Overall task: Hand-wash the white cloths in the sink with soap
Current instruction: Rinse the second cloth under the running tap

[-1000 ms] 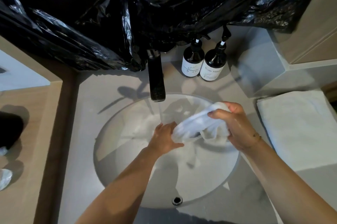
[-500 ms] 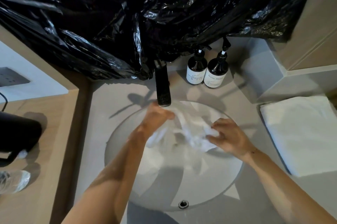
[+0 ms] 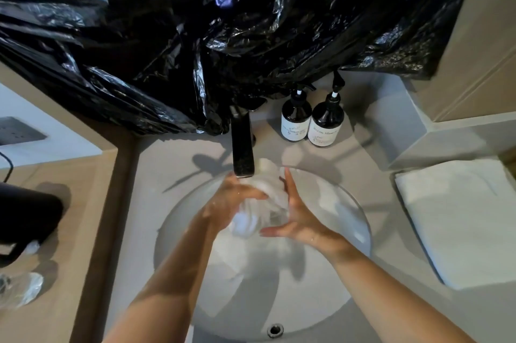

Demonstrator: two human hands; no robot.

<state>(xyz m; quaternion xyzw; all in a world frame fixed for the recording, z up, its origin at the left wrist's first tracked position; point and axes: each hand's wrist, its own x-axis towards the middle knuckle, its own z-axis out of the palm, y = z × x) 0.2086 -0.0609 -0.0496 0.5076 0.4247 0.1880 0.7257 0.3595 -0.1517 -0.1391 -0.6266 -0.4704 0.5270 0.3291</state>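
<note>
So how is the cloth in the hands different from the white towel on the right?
The cloth is bunched and looks wet, held under the faucet over the sink. The towel lies folded flat on the counter, untouched. Both are white fabric.

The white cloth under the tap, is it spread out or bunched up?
Bunched up. The white cloth sits as a crumpled wad between the left hand and right hand, below the faucet.
</note>
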